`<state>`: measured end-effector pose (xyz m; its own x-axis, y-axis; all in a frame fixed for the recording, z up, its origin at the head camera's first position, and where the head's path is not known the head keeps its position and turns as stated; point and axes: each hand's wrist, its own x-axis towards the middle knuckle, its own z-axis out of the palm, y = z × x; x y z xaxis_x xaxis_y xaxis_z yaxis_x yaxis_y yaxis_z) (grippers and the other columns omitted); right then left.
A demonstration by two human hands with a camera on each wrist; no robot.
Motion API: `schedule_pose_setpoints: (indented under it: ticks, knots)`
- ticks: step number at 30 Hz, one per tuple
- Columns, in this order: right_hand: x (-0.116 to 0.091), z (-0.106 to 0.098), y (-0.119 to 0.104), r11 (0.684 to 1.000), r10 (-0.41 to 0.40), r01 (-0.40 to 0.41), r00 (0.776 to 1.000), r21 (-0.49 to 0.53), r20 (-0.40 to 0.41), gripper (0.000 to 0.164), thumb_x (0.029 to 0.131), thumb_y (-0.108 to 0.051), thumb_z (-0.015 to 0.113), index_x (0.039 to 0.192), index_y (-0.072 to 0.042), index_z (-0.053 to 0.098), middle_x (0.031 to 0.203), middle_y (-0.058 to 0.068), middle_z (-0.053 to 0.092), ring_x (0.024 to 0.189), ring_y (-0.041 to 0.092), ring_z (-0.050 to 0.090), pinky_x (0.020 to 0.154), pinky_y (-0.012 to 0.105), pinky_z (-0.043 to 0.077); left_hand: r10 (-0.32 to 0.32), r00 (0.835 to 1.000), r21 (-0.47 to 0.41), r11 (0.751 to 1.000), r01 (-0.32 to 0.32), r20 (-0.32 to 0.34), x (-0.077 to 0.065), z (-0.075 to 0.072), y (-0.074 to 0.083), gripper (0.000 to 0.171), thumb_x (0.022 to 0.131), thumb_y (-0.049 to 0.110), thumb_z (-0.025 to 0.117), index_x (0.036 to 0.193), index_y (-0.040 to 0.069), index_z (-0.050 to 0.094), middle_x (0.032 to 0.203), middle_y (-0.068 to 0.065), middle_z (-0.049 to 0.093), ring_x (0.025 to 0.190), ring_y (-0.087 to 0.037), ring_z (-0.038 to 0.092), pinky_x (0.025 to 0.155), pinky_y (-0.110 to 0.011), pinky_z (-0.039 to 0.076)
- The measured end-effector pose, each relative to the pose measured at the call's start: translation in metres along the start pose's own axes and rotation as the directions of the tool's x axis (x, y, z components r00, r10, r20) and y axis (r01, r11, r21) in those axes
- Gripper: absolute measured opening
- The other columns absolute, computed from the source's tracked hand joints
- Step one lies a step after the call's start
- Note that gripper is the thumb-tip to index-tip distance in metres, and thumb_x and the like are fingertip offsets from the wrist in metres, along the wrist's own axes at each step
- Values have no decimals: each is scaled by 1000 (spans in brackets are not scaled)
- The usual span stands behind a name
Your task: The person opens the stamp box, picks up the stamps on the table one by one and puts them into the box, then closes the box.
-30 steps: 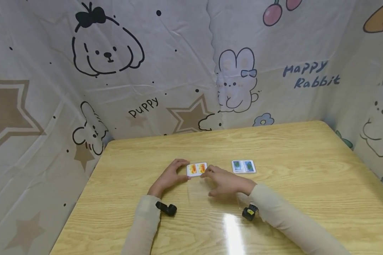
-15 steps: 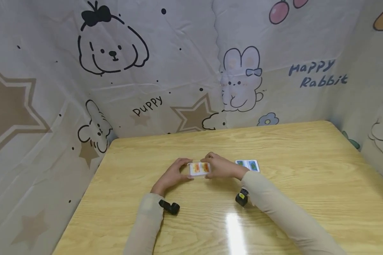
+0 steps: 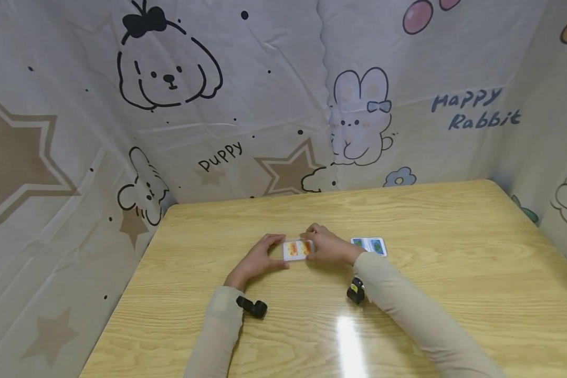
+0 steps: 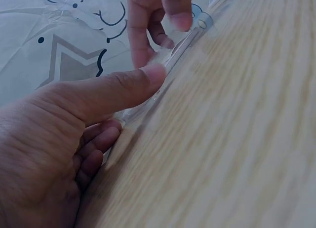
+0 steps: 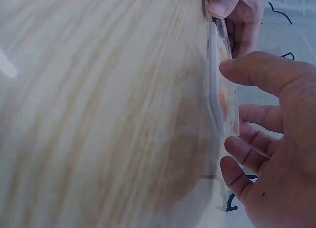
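A small clear plastic card box (image 3: 296, 250) lies on the table between the hands, with cards showing two orange pictures inside. My left hand (image 3: 257, 260) holds its left end, thumb at the near edge and fingers at the far edge. My right hand (image 3: 331, 249) grips the right end from above. In the left wrist view the left thumb presses along the clear edge of the box (image 4: 180, 50). In the right wrist view the clear cover stands slightly offset from the white lower part of the box (image 5: 214, 85), and the right thumb touches the orange-picture face.
A second small card box (image 3: 377, 245) with two blue-green pictures lies to the right, partly behind the right wrist. The wooden table (image 3: 430, 220) backs onto a printed cloth (image 3: 274, 105) with cartoon drawings, which also rises at both sides.
The right hand has brought a clear cover from the near side up over the orange cards and now holds it there. The left hand has barely moved. The view has shifted slightly.
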<state>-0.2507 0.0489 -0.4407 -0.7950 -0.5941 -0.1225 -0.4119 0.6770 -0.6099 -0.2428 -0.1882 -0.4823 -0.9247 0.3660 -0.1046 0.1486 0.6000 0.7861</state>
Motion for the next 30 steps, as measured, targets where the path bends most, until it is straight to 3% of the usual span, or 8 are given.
schedule_pose_setpoints:
  ticks: [9,21,30]
  knots:
    - [2,3,6,998,-20,20,1000,-55,2,64,81,-16,73,138,0,50,134,17,46,119,30,48,103,46,43,36,999,2,999,-36,-3,-1,0,-1,66,79,28,81,137,15,53,145,-2,45,140,-27,36,117,-48,27]
    - [-1,0,4,999,33,-33,999,-11,27,66,84,-22,74,142,-4,47,139,15,43,123,30,48,107,48,40,21,1000,1,1000,-21,0,-1,0,1,64,80,26,80,137,15,54,145,-3,45,140,-29,36,117,-51,26]
    - [-1,-1,6,996,28,-26,999,-81,26,67,85,-28,73,142,-6,47,142,15,44,130,33,44,109,53,32,43,999,4,999,-43,-6,-1,-1,2,64,79,27,80,137,14,54,144,-5,46,139,-29,37,117,-51,27]
